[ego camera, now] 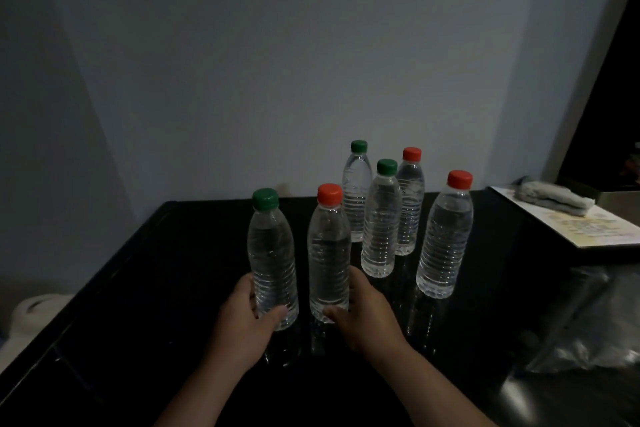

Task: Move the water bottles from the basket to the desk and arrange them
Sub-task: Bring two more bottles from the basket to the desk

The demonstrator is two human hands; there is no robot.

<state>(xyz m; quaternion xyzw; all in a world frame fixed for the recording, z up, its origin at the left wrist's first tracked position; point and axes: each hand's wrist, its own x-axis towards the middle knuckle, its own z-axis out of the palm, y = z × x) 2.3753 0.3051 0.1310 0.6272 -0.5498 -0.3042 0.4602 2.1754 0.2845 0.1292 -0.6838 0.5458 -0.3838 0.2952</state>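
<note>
Green-capped bottle (273,263), upright, gripped by left hand (239,322); red-capped bottle (329,263), upright, by right hand (367,317); four bottles (380,225) close behind.

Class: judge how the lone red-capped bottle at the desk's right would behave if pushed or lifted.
The red-capped bottle looks nearly full, so probably heavy for its size. Tall on a narrow base, it would likely tip if pushed near its cap. On the glossy desk, a low push might slide it.
</note>
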